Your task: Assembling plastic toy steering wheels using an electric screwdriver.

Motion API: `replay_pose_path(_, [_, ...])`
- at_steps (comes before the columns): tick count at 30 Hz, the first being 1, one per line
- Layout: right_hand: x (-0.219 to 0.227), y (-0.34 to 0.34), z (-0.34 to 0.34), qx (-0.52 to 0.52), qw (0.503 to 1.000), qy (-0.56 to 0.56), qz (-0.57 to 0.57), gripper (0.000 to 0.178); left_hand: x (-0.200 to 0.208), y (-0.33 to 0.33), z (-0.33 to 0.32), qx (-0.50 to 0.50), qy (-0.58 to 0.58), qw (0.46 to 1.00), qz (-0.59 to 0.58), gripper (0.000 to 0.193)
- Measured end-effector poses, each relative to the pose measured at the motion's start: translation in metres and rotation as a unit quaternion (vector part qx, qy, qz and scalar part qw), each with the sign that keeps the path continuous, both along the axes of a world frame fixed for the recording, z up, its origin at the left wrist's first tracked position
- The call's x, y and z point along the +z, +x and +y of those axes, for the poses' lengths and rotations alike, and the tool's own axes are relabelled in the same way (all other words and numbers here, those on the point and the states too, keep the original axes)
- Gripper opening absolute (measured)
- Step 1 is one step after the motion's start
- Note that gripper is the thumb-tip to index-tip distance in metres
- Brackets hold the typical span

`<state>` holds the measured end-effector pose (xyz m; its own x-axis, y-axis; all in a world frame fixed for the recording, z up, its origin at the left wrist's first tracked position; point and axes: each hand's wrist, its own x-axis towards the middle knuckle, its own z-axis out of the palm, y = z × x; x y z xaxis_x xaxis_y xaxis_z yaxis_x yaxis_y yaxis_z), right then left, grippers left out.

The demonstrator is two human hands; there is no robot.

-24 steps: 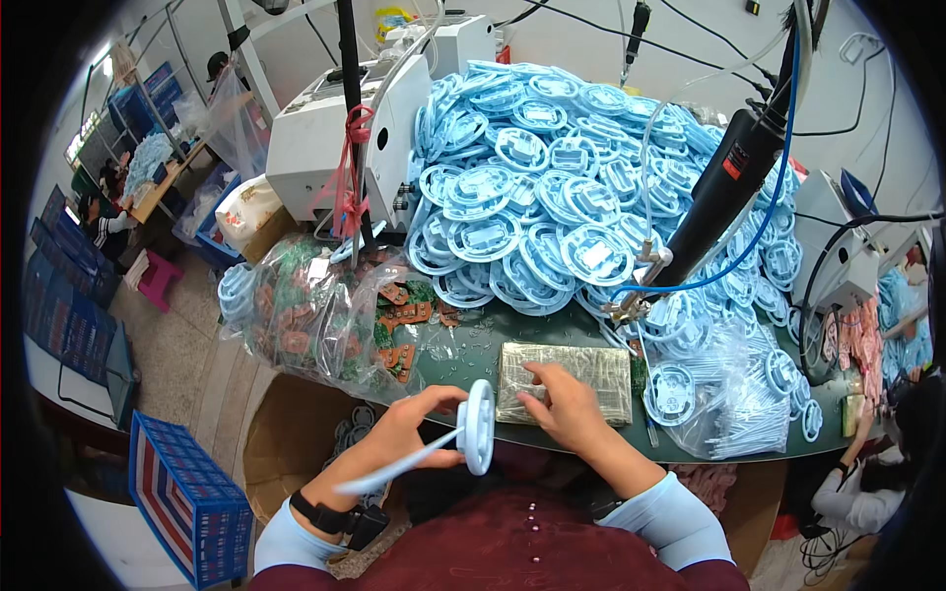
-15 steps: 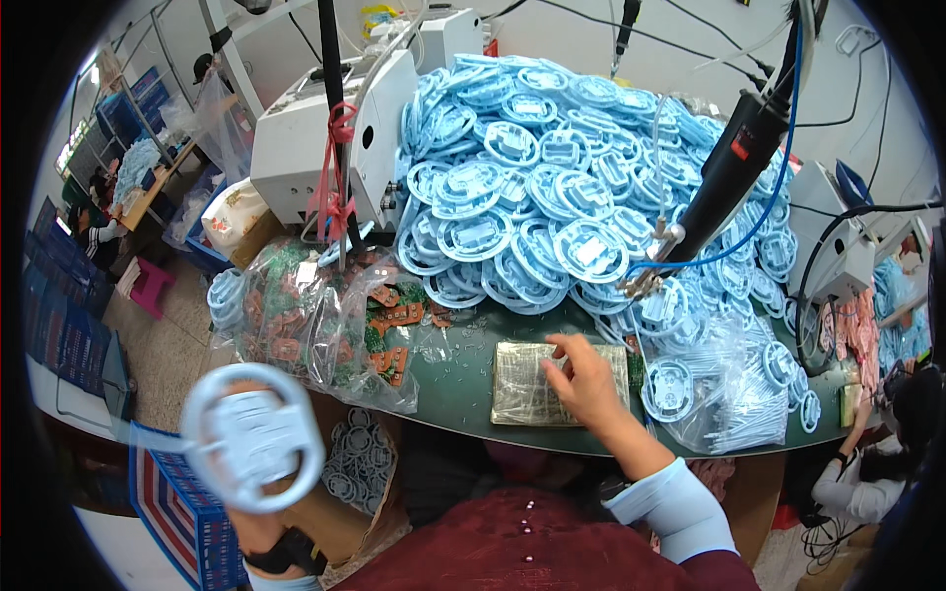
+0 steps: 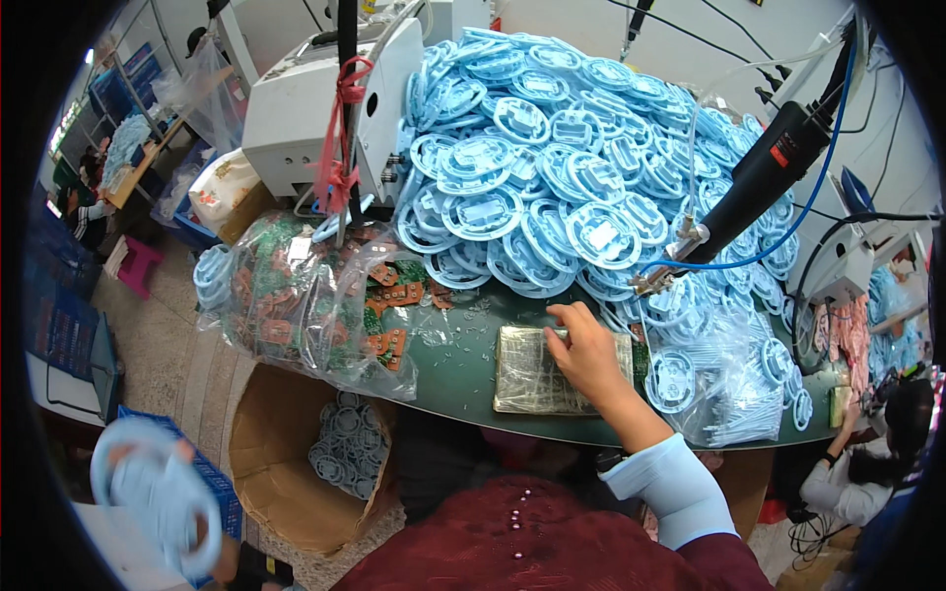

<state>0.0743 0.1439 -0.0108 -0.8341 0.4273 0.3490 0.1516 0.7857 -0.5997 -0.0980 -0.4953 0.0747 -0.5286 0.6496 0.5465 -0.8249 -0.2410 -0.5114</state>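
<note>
At the lower left, my left hand grips a light-blue oval plastic part, smeared by motion. The part hides most of that hand's fingers. My right hand is over a flat block wrapped in yellowish tape on the green table, its thumb and forefinger apart with nothing between them. Beyond it rises a large heap of similar light-blue plastic parts. Slightly right of the block hangs a black electric screwdriver, its tip over the heap's near edge.
A clear bag of orange and green circuit boards lies on the table's left. Below stands a cardboard box with grey-blue parts inside. A blue crate is beside it. Clear-bagged plastic strips lie at right. Another person sits far right.
My left hand has swung the light-blue part farther left and down, away from the cardboard box and towards the blue crate. My right hand stays over the taped block.
</note>
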Motion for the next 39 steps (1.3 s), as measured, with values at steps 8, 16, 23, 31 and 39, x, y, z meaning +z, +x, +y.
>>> replay_pose_path(8, [-0.001,0.028,0.0,0.014,0.996,0.078,-0.041,0.02,0.001,-0.017,0.061,-0.206,0.684,0.508,-0.48,0.062])
replay_pose_path(16, [-0.007,0.137,0.053,-0.227,0.965,0.087,-0.102,0.017,-0.038,-0.033,0.116,-0.102,0.77,0.217,-0.592,0.042])
replay_pose_path(23, [-0.008,0.103,0.063,-0.232,0.965,0.114,-0.032,0.02,-0.009,0.013,0.332,-0.151,0.545,-0.206,-0.799,0.021])
replay_pose_path(31, [-0.003,0.058,0.023,-0.112,0.99,0.087,-0.005,0.024,-0.037,-0.005,0.514,-0.495,0.441,-0.055,-0.747,0.019])
replay_pose_path(39, [0.019,0.003,0.008,-0.072,0.994,0.046,0.063,0.047,-0.067,-0.013,0.527,-0.606,0.343,0.021,-0.718,0.01])
